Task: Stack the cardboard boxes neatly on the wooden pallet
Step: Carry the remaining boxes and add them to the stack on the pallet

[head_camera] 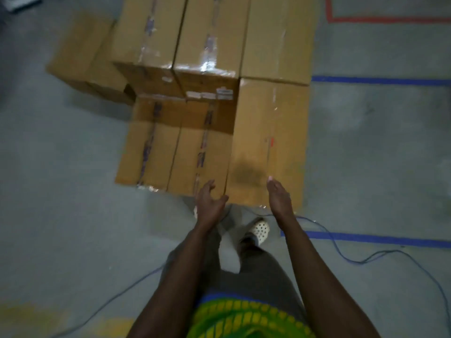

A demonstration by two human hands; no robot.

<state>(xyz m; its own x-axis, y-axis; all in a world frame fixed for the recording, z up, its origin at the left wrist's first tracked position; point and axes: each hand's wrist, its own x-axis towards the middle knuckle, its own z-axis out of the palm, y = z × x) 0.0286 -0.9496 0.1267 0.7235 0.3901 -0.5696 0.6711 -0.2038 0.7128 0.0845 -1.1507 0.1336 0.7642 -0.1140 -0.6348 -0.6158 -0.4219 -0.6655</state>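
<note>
Green-yellow patterned shirt (pixel 244 318), glossy-taped rectangular cardboard boxes (pixel 266 142)

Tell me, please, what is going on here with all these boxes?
A person stands at a stack of cardboard boxes, with both arms stretched toward it. The left hand and right hand are open and hold nothing. They flank the near end of the tall right-hand box, but the blur hides whether they touch it. Two lower boxes lie to its left. No pallet is in view.
</note>
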